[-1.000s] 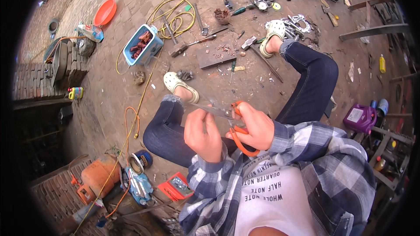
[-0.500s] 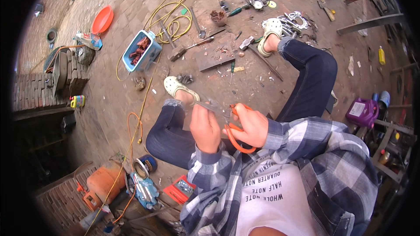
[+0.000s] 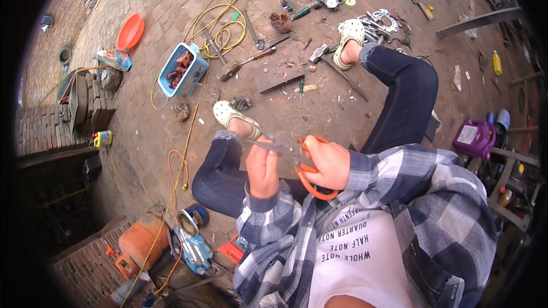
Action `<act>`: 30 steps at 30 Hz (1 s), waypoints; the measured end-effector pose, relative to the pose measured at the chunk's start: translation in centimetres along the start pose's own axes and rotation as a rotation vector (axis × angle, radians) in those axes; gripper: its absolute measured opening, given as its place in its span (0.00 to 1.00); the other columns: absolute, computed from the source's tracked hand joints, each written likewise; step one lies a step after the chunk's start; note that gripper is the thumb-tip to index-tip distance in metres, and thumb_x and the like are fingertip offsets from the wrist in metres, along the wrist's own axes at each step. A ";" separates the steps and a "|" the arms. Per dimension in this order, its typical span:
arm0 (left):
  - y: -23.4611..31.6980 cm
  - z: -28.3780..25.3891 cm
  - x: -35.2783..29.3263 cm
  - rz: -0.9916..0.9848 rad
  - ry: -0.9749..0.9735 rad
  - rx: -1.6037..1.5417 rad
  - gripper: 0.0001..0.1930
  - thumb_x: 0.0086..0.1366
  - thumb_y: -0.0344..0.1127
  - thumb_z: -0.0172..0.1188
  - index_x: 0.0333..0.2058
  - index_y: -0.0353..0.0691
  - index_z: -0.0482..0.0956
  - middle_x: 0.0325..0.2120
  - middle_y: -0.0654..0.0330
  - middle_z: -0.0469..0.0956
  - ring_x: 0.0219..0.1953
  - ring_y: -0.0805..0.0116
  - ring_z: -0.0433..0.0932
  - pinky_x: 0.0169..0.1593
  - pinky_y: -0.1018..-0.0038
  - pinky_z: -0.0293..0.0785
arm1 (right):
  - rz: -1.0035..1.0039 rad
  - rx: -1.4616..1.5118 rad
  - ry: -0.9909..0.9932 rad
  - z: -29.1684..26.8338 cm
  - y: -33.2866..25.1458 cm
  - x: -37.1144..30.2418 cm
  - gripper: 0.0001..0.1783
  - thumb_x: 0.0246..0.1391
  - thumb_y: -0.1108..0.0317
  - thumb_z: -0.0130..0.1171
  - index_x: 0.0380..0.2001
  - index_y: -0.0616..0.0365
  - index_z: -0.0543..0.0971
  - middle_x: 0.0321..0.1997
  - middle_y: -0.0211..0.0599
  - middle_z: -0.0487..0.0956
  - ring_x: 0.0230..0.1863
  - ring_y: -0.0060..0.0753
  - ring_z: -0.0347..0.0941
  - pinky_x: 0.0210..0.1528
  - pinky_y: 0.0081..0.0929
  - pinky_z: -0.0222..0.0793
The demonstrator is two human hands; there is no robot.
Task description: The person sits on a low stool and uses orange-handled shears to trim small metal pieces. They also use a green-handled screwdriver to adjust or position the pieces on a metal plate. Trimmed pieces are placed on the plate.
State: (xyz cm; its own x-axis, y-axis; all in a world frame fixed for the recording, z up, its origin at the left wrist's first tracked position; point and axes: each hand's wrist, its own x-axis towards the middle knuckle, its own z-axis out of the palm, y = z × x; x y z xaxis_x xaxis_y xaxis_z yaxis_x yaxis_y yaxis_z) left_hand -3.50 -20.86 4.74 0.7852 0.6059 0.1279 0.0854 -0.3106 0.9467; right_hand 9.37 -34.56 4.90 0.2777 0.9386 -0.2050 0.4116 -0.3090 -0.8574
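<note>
A pair of large scissors [image 3: 284,149] with grey metal blades and orange loop handles lies across the front of my lap, in the air between my hands. My right hand [image 3: 328,164] is closed round the handles, one loop hanging below the fingers. The blades point left, to my left hand [image 3: 262,172]. Its fingers are raised and pressed together against the blade near the tip. Whether a small piece is also pinched there I cannot make out, as the blade covers the fingertips.
Ahead on the brick floor are a flat metal block [image 3: 281,83], a long-handled hammer [image 3: 343,74], a sledgehammer [image 3: 230,71] and a screwdriver [image 3: 301,92]. A blue bin [image 3: 197,74] holds reddish scrap. Yellow hose [image 3: 229,45] coils behind. A purple jug [image 3: 475,138] stands right, an orange gas cylinder [image 3: 142,238] lower left.
The scissors' blades have swung slightly and now lie flatter across my left fingertips. My left hand has dropped a little. My right hand keeps its hold on the handles.
</note>
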 end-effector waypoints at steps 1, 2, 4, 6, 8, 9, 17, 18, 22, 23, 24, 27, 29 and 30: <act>0.0 0.0 0.0 0.003 -0.002 -0.007 0.07 0.64 0.24 0.45 0.28 0.31 0.70 0.24 0.58 0.68 0.27 0.68 0.67 0.33 0.75 0.64 | 0.009 -0.004 -0.002 0.0 0.0 0.0 0.28 0.47 0.57 0.63 0.39 0.66 0.62 0.31 0.53 0.76 0.33 0.60 0.74 0.33 0.44 0.70; 0.0 0.2 0.1 0.002 0.006 -0.004 0.07 0.64 0.24 0.45 0.28 0.31 0.70 0.24 0.58 0.68 0.27 0.68 0.68 0.33 0.75 0.64 | 0.018 -0.007 -0.004 0.0 0.1 0.1 0.27 0.47 0.58 0.63 0.39 0.66 0.62 0.31 0.53 0.76 0.33 0.60 0.74 0.34 0.44 0.70; 0.0 0.5 0.1 -0.002 0.020 0.004 0.07 0.64 0.24 0.45 0.28 0.31 0.70 0.24 0.58 0.68 0.27 0.67 0.68 0.33 0.75 0.64 | 0.025 -0.015 0.005 0.2 0.4 0.1 0.27 0.47 0.59 0.63 0.39 0.66 0.63 0.31 0.53 0.76 0.34 0.60 0.75 0.34 0.44 0.70; -0.1 0.7 0.1 0.010 0.022 0.016 0.07 0.65 0.24 0.45 0.28 0.31 0.70 0.24 0.58 0.69 0.27 0.67 0.68 0.33 0.74 0.65 | 0.023 -0.024 0.028 0.7 1.0 0.2 0.27 0.47 0.59 0.63 0.40 0.66 0.63 0.31 0.54 0.77 0.34 0.60 0.75 0.35 0.44 0.71; -0.4 0.7 -0.1 0.017 0.014 0.033 0.07 0.65 0.25 0.45 0.29 0.31 0.71 0.24 0.57 0.69 0.27 0.66 0.69 0.33 0.74 0.65 | 0.037 -0.026 0.032 1.0 1.3 0.1 0.28 0.47 0.57 0.63 0.40 0.66 0.63 0.32 0.54 0.77 0.34 0.60 0.75 0.35 0.44 0.71; -0.5 0.7 -0.2 0.020 0.002 0.046 0.07 0.65 0.25 0.45 0.29 0.31 0.71 0.25 0.57 0.69 0.27 0.65 0.69 0.34 0.73 0.66 | 0.045 -0.028 0.034 1.1 1.3 0.1 0.29 0.47 0.57 0.64 0.41 0.66 0.63 0.32 0.54 0.77 0.35 0.60 0.75 0.35 0.44 0.71; -1.0 -0.2 0.3 0.092 -0.095 0.255 0.03 0.61 0.23 0.47 0.31 0.32 0.71 0.26 0.53 0.69 0.28 0.56 0.70 0.34 0.69 0.66 | 0.077 -0.070 -0.069 -0.7 0.3 0.3 0.36 0.47 0.45 0.63 0.42 0.67 0.64 0.35 0.58 0.75 0.34 0.60 0.75 0.36 0.45 0.71; -1.1 -0.3 0.3 0.100 -0.101 0.281 0.03 0.61 0.23 0.48 0.31 0.32 0.71 0.26 0.53 0.69 0.28 0.56 0.70 0.34 0.69 0.66 | 0.082 -0.067 -0.072 -0.5 0.4 0.4 0.35 0.47 0.46 0.63 0.42 0.66 0.63 0.35 0.58 0.75 0.33 0.60 0.75 0.35 0.44 0.71; -1.3 -0.5 0.5 0.131 -0.126 0.292 0.02 0.60 0.22 0.49 0.30 0.32 0.71 0.26 0.53 0.68 0.28 0.56 0.70 0.33 0.70 0.66 | 0.113 -0.011 -0.054 0.5 1.1 0.3 0.31 0.47 0.51 0.63 0.41 0.66 0.64 0.33 0.56 0.76 0.34 0.60 0.75 0.35 0.44 0.70; -1.3 -0.5 0.5 0.114 -0.129 0.261 0.02 0.60 0.22 0.48 0.30 0.32 0.70 0.25 0.53 0.68 0.28 0.57 0.70 0.33 0.70 0.66 | 0.111 -0.002 -0.042 0.7 1.2 0.3 0.29 0.48 0.53 0.63 0.40 0.66 0.64 0.33 0.56 0.76 0.34 0.60 0.75 0.35 0.44 0.71; -1.3 -0.5 0.4 0.098 -0.133 0.230 0.02 0.60 0.22 0.48 0.30 0.32 0.70 0.25 0.54 0.68 0.27 0.57 0.70 0.33 0.70 0.66 | 0.108 0.008 -0.031 0.9 1.3 0.2 0.28 0.48 0.54 0.62 0.40 0.65 0.64 0.32 0.55 0.76 0.34 0.60 0.75 0.35 0.44 0.71; -1.1 -0.5 0.3 0.072 -0.119 0.176 0.03 0.60 0.22 0.48 0.29 0.32 0.70 0.25 0.55 0.68 0.27 0.60 0.70 0.33 0.71 0.65 | 0.077 0.010 -0.005 1.1 1.0 0.2 0.25 0.47 0.60 0.62 0.38 0.65 0.63 0.31 0.53 0.77 0.34 0.60 0.75 0.35 0.43 0.71; -1.2 -0.4 0.2 0.063 -0.105 0.148 0.03 0.61 0.22 0.48 0.29 0.32 0.70 0.25 0.55 0.68 0.27 0.61 0.69 0.32 0.72 0.65 | 0.071 0.007 0.002 1.2 1.1 0.2 0.24 0.46 0.61 0.62 0.38 0.65 0.63 0.31 0.53 0.77 0.35 0.60 0.75 0.35 0.43 0.71; -1.4 -0.3 0.1 0.057 -0.100 0.131 0.04 0.61 0.22 0.48 0.28 0.32 0.70 0.24 0.55 0.68 0.26 0.62 0.69 0.32 0.72 0.65 | 0.069 0.006 0.006 1.3 1.2 0.2 0.24 0.46 0.61 0.62 0.38 0.65 0.63 0.31 0.53 0.77 0.35 0.60 0.75 0.35 0.43 0.71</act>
State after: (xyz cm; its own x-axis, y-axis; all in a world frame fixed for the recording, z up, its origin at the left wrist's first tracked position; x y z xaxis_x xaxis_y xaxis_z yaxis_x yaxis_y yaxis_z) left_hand -3.75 -20.13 3.56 0.8477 0.5104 0.1445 0.1126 -0.4393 0.8913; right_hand 8.80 -34.56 3.19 0.3108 0.9141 -0.2607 0.3862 -0.3720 -0.8441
